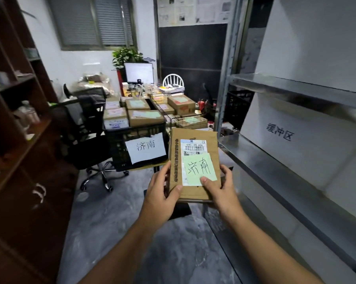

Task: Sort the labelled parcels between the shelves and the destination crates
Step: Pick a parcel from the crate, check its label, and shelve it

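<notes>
The left grip (162,193), a bare hand, is holding the near left corner of a flat cardboard parcel (213,148). Its thumb is lying on top and its fingers are curling round the left edge. The right grip (221,189) is clasping the near right corner, its thumb pressing on a green note (199,169) that is stuck to the parcel's top. So both grips are closed on this 1 parcel, which is hanging in the air in front of the person, tilted up toward the camera.

The note is carrying the handwritten characters 济南 and is overlapping the lower part of a white shipping label (193,145) with a barcode.

Just beyond the parcel's far left edge, a black crate (115,148) is sitting with a white sign (146,147) on its front, also reading 济南. Several boxes (146,116) with labels are lying on top of it. Behind it and to the right, wire baskets (201,115) are holding more boxes.

On the right, a metal shelf (275,167) is running alongside the parcel. A paper sign (279,132) reading 缓冲区 is showing on the white wall behind it. A black office chair (80,128) is standing left of the crate, a dark wooden cabinet (19,140) is filling the left edge, and a monitor (139,72) is glowing on a cluttered tabletop (173,90) farther back.
</notes>
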A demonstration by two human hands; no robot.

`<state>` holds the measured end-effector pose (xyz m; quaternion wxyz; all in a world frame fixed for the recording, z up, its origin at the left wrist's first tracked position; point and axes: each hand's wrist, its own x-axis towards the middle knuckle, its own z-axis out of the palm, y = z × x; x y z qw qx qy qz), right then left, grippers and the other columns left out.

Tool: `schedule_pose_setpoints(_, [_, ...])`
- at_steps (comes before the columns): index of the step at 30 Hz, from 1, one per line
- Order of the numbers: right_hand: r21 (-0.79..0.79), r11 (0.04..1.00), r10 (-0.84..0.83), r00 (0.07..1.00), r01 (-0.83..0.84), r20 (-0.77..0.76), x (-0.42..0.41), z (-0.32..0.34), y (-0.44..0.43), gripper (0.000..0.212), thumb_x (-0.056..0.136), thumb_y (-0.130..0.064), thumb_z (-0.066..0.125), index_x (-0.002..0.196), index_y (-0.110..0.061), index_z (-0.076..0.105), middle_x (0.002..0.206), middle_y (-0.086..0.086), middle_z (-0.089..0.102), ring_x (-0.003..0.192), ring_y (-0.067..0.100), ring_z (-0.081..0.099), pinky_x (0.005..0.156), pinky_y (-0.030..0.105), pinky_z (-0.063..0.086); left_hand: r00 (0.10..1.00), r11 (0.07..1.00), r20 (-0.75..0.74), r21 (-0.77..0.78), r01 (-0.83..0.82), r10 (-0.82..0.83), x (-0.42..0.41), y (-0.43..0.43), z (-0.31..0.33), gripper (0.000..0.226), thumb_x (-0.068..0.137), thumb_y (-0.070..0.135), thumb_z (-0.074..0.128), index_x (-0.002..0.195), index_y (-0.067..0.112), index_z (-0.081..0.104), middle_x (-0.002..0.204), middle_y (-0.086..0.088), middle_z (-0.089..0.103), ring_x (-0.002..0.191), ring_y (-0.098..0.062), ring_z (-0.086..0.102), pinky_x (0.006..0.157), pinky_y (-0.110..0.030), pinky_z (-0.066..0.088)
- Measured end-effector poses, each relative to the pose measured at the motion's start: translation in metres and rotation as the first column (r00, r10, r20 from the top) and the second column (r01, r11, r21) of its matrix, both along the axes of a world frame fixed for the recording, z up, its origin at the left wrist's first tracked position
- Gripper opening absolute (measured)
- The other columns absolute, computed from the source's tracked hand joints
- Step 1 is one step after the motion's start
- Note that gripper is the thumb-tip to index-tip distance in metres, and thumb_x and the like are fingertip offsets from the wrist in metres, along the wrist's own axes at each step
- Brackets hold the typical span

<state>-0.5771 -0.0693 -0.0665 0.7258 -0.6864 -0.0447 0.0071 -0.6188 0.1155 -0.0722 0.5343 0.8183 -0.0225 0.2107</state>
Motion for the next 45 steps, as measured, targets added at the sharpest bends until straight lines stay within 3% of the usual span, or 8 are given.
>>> schedule_pose_setpoints(8, [-0.007,0.998,0.058,0.998,-0.058,-0.020,0.108,-0.003,0.041,0.058,0.094,-0.033,0.070,0.138,-0.044,0.034,0.117,-0.017,0.065,0.106,0.018,0.069,0.095,0.050,0.056,1.000,0.999,-0.014,-0.035,-0.021,0.020,0.088,0.034,0.001,0.065,0.088,0.038,0.055,0.150,0.036,0.035,0.143,0.012,0.045,0.129,0.002,0.046,0.102,-0.039,0.051])
schedule_pose_setpoints(20, [0.051,0.974,0.222,0.975,-0.220,-0.031,0.327,0.035,0.077,0.071,0.093,-0.029,0.072,0.145,-0.048,0.027,0.125,-0.007,0.067,0.104,0.021,0.071,0.086,0.046,0.061,0.995,0.993,0.041,-0.080,-0.090,0.094,0.286,0.069,0.033,0.067,0.088,0.040,0.060,0.150,0.039,0.033,0.145,0.012,0.045,0.130,-0.003,0.047,0.100,-0.042,0.052])
schedule_pose_setpoints(23, [0.056,0.972,0.229,0.972,-0.227,-0.041,0.367,0.044,0.094,0.066,0.096,-0.029,0.069,0.145,-0.046,0.028,0.124,-0.010,0.064,0.104,0.021,0.069,0.071,0.038,0.058,0.994,0.992,0.050,-0.082,-0.094,0.098,0.322,0.085,0.039,0.066,0.089,0.044,0.059,0.149,0.039,0.034,0.145,0.011,0.047,0.131,-0.005,0.048,0.102,-0.044,0.050])
schedule_pose_setpoints(29, [0.114,0.971,0.217,0.974,-0.209,-0.066,0.447,0.063,0.138,0.058,0.099,-0.026,0.064,0.143,-0.042,0.031,0.123,-0.006,0.065,0.096,0.022,0.069,0.065,0.041,0.058,0.991,0.991,0.069,-0.075,-0.107,0.112,0.386,0.129,0.058,0.054,0.090,0.034,0.057,0.139,0.041,0.037,0.136,0.019,0.047,0.123,0.015,0.045,0.092,-0.010,0.045])
schedule_pose_setpoints(33, [0.093,0.978,0.190,0.981,-0.186,-0.030,0.500,0.078,0.181,0.054,0.100,-0.026,0.063,0.141,-0.038,0.030,0.120,-0.013,0.061,0.096,0.014,0.068,0.063,0.032,0.061,0.978,0.983,0.105,-0.052,-0.177,0.182,0.431,0.180,0.060,0.055,0.089,0.043,0.057,0.141,0.047,0.039,0.144,0.014,0.047,0.131,0.005,0.043,0.105,-0.026,0.039])
schedule_pose_setpoints(37, [0.112,0.959,0.269,0.959,-0.259,-0.085,0.547,0.092,0.250,0.061,0.098,-0.035,0.066,0.146,-0.041,0.028,0.129,-0.005,0.061,0.107,0.027,0.067,0.072,0.051,0.061,0.973,0.976,0.098,-0.081,-0.202,0.209,0.470,0.236,0.075,0.054,0.087,0.044,0.059,0.137,0.052,0.038,0.145,0.013,0.046,0.130,0.006,0.044,0.101,-0.021,0.042])
schedule_pose_setpoints(41, [0.096,0.930,0.364,0.926,-0.355,-0.105,0.584,0.106,0.331,0.060,0.096,-0.040,0.067,0.142,-0.044,0.029,0.124,-0.003,0.063,0.105,0.030,0.067,0.084,0.066,0.056,0.962,0.968,0.119,-0.083,-0.239,0.247,0.507,0.300,0.092,0.062,0.085,0.047,0.059,0.144,0.036,0.044,0.139,0.004,0.053,0.125,-0.006,0.054,0.104,-0.043,0.048])
schedule_pose_setpoints(45, [-0.032,0.883,0.462,0.879,-0.468,-0.114,0.612,0.111,0.401,0.062,0.096,-0.049,0.062,0.148,-0.048,0.027,0.130,-0.002,0.058,0.111,0.030,0.062,0.087,0.063,0.055,0.929,0.931,0.085,-0.093,-0.354,0.361,0.523,0.364,0.102,0.065,0.087,0.051,0.059,0.147,0.040,0.037,0.143,0.005,0.049,0.125,-0.008,0.052,0.093,-0.029,0.054])
